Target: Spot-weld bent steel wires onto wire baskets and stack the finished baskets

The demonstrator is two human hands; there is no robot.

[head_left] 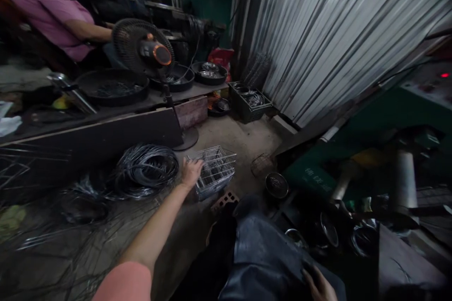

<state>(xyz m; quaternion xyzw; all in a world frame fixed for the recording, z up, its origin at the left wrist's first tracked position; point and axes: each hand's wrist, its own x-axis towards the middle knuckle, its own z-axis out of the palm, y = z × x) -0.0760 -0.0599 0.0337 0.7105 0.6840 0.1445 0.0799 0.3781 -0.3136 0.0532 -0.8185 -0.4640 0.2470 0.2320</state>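
My left hand [191,172] reaches forward, its fingers closed over the left edge of a wire rack [216,167]. The rack is silvery and boxy and appears to be part of a stack on the floor. A perforated brick [225,201] lies just on the near side of it. To the left of my left hand is a big coil of wire [147,170]. My right hand [319,284] lies low at the bottom edge, against the dark apron [263,249] over my lap. Its fingers look loosely apart, partly in shadow, and I see nothing in them.
A standing fan [150,51] rises beyond a low bench board [106,134] with round trays [113,87] behind it. A person in a pink shirt [52,14] sits there. A green crate [249,103] holds metal parts. Dark green machinery [318,174] fills the right; loose wires litter the left floor.
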